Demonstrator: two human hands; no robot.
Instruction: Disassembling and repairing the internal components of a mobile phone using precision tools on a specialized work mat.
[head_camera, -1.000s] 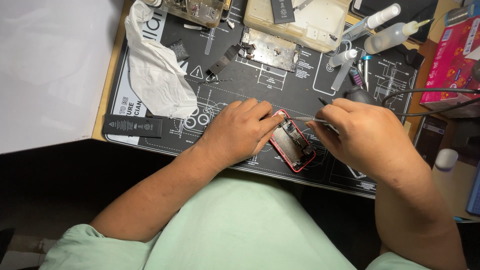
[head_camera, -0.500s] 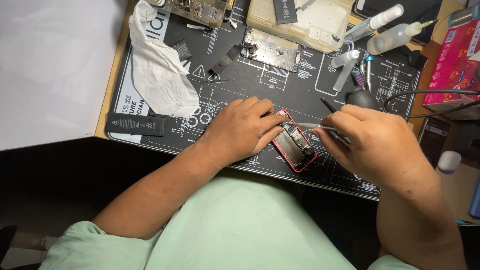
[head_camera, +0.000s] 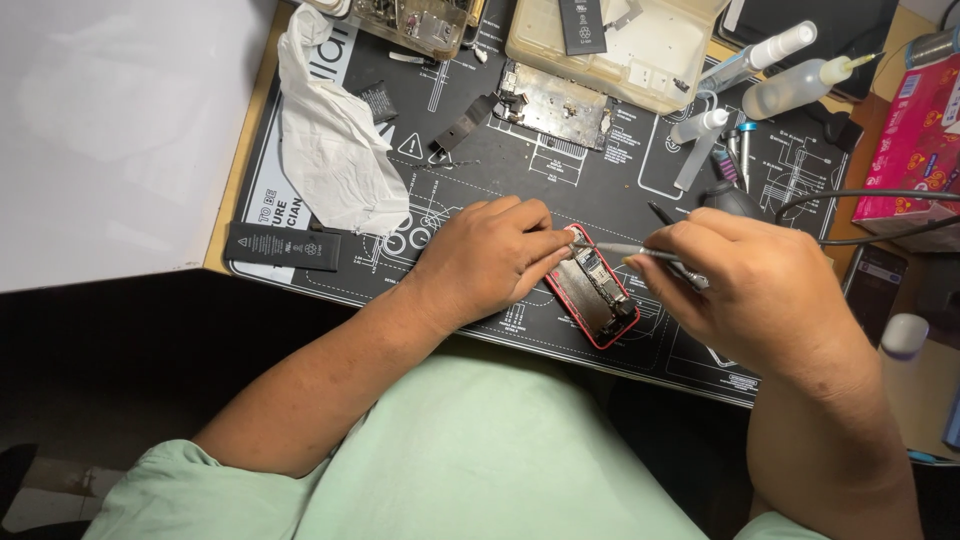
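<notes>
Since the earlier frames, little has shifted: the left hand (head_camera: 490, 255) stays on the opened red phone (head_camera: 597, 288), and the right hand (head_camera: 760, 290) has drawn slightly back with its tweezers (head_camera: 625, 250). Left of the hands, a crumpled white cloth (head_camera: 330, 150) and a flat black battery (head_camera: 282, 246) lie near the left edge of the black work mat (head_camera: 560, 170). The left fingers press together, steadying the phone's upper end near the mat's front edge. The right fingers pinch the tweezers, tips over the phone's top. A slip could scratch the board or flick a small part away.
</notes>
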